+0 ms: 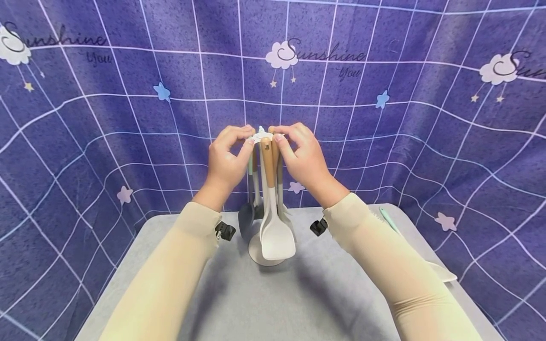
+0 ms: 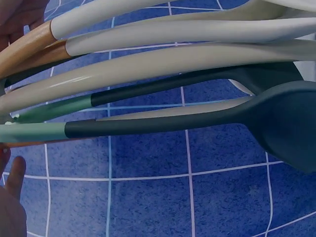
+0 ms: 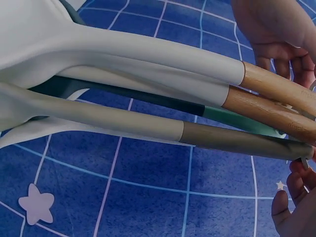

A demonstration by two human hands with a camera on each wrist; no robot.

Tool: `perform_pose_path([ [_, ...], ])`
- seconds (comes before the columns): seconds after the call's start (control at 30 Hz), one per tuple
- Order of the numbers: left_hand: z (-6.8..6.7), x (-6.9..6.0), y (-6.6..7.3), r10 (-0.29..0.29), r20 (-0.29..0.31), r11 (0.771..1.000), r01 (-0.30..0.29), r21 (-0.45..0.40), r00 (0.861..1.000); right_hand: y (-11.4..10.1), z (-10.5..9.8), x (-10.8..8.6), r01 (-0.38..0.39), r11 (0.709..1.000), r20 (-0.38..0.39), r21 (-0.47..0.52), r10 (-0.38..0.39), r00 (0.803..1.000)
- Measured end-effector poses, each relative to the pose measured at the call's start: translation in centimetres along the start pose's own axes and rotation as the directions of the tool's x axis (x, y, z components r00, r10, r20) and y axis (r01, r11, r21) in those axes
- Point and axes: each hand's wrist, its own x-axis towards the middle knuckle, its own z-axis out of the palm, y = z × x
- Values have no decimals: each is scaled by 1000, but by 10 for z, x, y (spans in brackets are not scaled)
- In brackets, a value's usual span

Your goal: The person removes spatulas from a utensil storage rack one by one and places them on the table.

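A utensil rack [image 1: 262,137] stands upright near the table's back edge, kitchen utensils hanging around it. My left hand [image 1: 227,155] holds its white top from the left, thumb in front and fingers behind. On the opposite side, my right hand [image 1: 305,154] grips the same top beside the wooden handles. A white turner [image 1: 278,241] hangs at the front, over the round base [image 1: 255,253]. In the left wrist view, a dark utensil [image 2: 284,123] with a green handle hangs close to the left fingers. A brown-handled utensil [image 3: 247,140] ends by the right fingers in the right wrist view.
On the grey table's [image 1: 256,303] right side lies a utensil with a green handle [image 1: 386,218], partly hidden by my right sleeve. A white utensil head [image 1: 442,273] shows past that sleeve. A purple patterned cloth [image 1: 324,28] hangs behind and at both sides.
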Motion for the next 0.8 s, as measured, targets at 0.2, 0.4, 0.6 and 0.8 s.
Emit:
perform_pose_path([
  [0.2,-2,0,-1,-58,39,992,62,-107,998,-1,1,0,8,1000,-18,-16,-8,1000],
  [0.4,-3,1,-3,-100,97,985,113,-130,990,1,2,-1,14,999,-27,-29,-15,1000],
  [0.6,-4,3,-3,-120,121,974,141,-177,985,1,2,-3,15,999,-34,-43,-17,999],
  [0.8,-6,4,-4,-98,168,987,118,-111,981,6,6,-5,42,999,-62,-16,-43,997],
])
